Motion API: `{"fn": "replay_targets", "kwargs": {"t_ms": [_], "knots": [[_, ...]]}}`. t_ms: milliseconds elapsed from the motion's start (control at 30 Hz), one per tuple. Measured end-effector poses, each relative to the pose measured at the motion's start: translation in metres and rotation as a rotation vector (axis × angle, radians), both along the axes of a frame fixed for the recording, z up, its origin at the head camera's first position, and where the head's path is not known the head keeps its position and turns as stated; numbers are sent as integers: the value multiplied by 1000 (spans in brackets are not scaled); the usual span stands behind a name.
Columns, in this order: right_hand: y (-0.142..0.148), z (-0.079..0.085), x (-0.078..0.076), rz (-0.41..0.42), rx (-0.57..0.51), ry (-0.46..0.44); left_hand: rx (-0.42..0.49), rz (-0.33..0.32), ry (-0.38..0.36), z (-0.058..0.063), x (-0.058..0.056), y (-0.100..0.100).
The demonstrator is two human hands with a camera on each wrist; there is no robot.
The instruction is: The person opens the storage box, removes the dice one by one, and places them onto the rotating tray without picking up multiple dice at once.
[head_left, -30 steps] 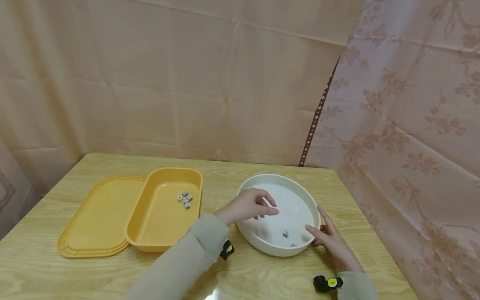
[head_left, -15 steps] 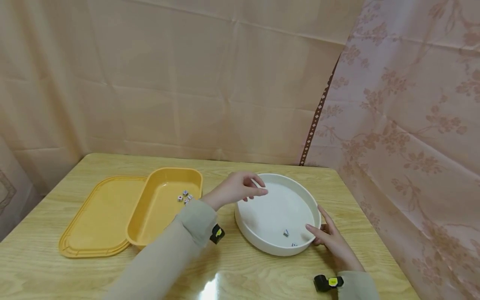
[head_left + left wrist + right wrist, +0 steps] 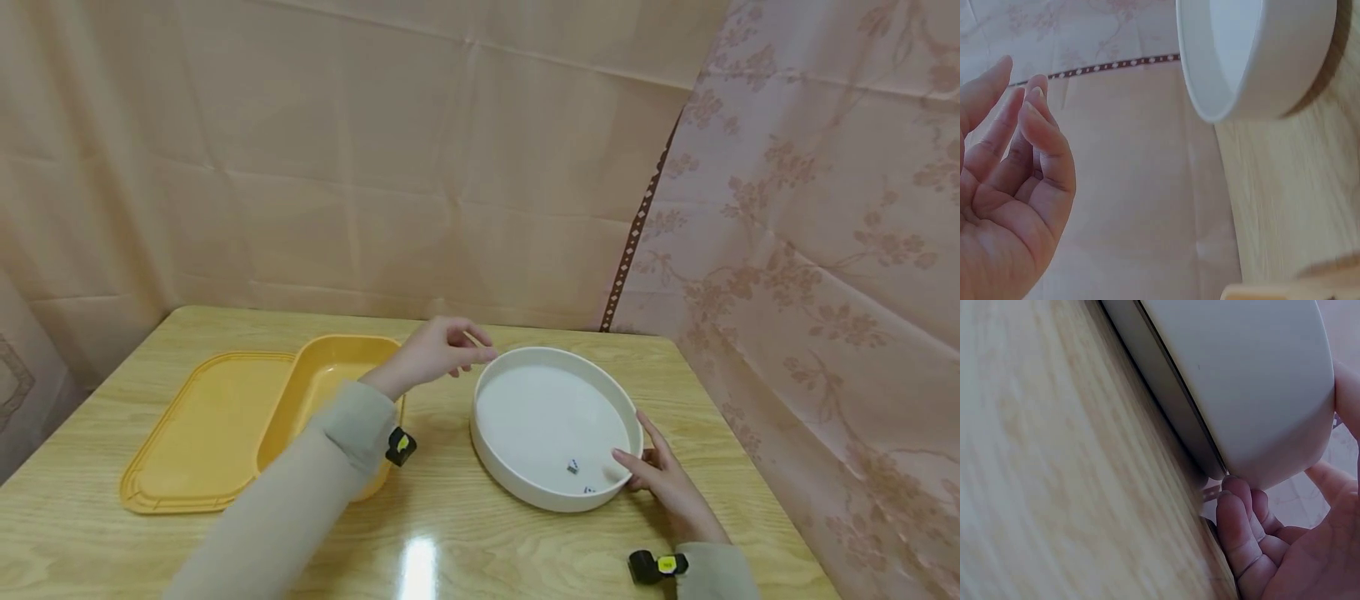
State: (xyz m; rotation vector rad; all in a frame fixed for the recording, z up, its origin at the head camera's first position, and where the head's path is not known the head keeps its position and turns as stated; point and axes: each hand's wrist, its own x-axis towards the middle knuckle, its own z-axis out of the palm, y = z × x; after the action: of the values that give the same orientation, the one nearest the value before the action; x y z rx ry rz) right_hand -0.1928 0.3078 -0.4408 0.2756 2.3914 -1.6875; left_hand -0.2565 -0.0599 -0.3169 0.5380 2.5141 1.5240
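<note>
My left hand (image 3: 442, 354) hangs in the air between the yellow box and the white round tray (image 3: 517, 477), close to the tray's far left rim. Its fingers are loosely bent, and in the left wrist view nothing shows between thumb and fingers (image 3: 1054, 156). At the tray's right side my right hand (image 3: 663, 479) grips the wall, thumb over the rim and other fingertips (image 3: 1235, 515) low against the outside. Inside the tray lie two small white dice, one die (image 3: 573, 467) near the front and another die (image 3: 589, 490) by the front wall.
A rectangular yellow box (image 3: 300, 408) stands left of the tray, partly covered by my left sleeve (image 3: 292, 492). Its flat yellow lid (image 3: 213, 425) lies at the box's left. Curtains (image 3: 420, 167) hang behind the wooden table (image 3: 480, 550).
My left hand has moved left and away from me, from over the tray to beyond its left rim. The left arm now hides the dice in the yellow box. The right hand stays put.
</note>
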Motion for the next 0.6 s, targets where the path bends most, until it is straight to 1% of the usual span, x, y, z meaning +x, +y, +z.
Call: {"fn": "replay_targets", "kwargs": {"t_ms": [133,233,433,600], "knots": [[0,0,0,-1,5,-1,16,29,16,2,-2,-14],[0,0,0,1,4,1,24,66,3,-2,-4,-27],[-1,1,1,1,0,8,31,137,-54,-20,-12,-57],[-1,1,1,-4,-7,7,41,176,-105,-38,-17,-79]]}}
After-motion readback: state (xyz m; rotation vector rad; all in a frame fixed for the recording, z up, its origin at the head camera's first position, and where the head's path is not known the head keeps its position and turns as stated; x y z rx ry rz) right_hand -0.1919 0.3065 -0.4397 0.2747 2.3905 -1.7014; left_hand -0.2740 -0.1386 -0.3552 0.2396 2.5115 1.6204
